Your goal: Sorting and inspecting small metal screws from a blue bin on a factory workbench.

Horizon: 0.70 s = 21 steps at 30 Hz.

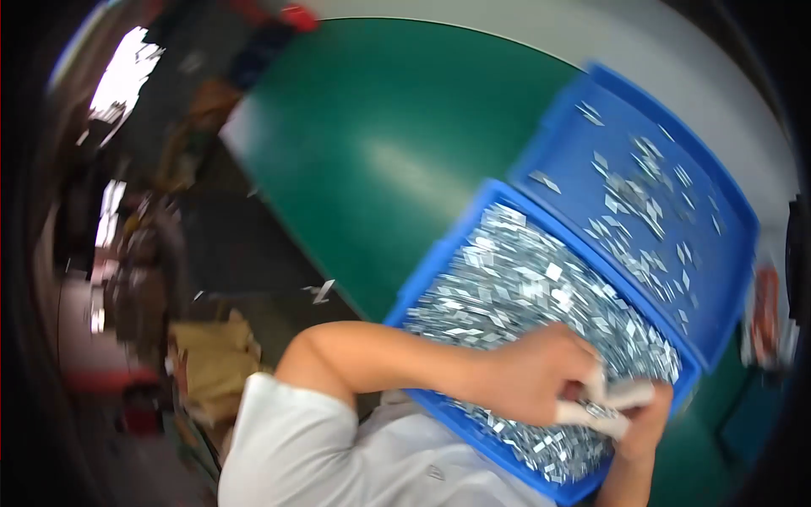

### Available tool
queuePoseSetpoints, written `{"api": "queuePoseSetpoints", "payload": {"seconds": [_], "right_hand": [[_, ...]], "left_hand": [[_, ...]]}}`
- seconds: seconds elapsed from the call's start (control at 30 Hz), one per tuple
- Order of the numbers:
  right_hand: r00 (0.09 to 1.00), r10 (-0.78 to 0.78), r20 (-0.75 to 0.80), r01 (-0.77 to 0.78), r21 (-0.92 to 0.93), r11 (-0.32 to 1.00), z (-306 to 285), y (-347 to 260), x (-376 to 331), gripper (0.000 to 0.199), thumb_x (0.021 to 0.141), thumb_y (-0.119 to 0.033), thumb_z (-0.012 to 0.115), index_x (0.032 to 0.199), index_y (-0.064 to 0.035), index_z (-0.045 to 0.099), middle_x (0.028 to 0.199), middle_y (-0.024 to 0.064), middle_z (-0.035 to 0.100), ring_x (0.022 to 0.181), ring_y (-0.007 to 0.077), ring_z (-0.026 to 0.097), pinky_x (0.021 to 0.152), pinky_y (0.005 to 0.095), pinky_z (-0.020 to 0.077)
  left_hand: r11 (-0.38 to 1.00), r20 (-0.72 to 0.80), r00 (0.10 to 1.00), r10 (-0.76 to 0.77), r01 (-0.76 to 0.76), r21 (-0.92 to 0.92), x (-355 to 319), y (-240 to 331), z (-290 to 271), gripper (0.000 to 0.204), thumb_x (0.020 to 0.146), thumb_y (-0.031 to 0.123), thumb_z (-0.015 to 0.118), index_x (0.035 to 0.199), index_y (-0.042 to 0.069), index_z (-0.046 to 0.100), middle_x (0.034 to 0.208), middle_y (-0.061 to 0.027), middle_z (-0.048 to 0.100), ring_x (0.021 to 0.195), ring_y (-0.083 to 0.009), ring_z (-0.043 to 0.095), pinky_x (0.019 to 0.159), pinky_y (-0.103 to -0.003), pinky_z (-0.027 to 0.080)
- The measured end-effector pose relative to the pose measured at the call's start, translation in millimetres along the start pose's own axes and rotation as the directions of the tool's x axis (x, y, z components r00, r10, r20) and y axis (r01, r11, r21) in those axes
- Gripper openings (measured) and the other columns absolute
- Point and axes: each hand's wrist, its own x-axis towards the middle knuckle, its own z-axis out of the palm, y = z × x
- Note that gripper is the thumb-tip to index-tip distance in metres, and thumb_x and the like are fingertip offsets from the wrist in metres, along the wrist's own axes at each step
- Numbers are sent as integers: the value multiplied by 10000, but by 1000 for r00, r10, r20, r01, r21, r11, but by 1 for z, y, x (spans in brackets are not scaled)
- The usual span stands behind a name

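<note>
Both hands meet over the near right part of a blue tray (439,253) heaped with small flat shiny silver metal pieces (515,296). My left hand (541,372) reaches in from the left with its fingers curled, white coverings on the fingertips. My right hand (646,418) comes up from the lower right and its white-covered fingertips touch or nearly touch the left ones. A few small metal pieces (601,411) show between the fingertips of the two hands. Motion blur hides exactly how each finger grips.
A second blue tray (566,160), with fewer scattered pieces, adjoins the full one at the far right. Both rest on a green tabletop (380,110). An orange-red object (765,308) lies at the right edge. Yellowish sacking or cardboard (215,363) stands beyond the table at left.
</note>
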Motion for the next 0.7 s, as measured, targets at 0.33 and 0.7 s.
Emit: {"api": "queuePoseSetpoints", "payload": {"seconds": [0.33,0.7], "right_hand": [[944,-278,176,328,-425,844,-50,47,11,141,813,-119,748,787,-37,637,809,187,703,758,241,673,709,382,528],[999,5,-36,-11,-167,986,-31,44,-2,320,616,-71,827,786,-42,558,783,95,642,723,193,649,648,347,534]], "left_hand": [[990,-26,994,110,-107,88,6,-21,6,207,728,216,842,799,55,731,771,-78,714,680,-177,671,599,-301,505],[995,-138,986,97,-93,35,-11,-8,1,281,748,304,820,725,66,674,617,-98,595,531,-257,585,487,-349,428]]}}
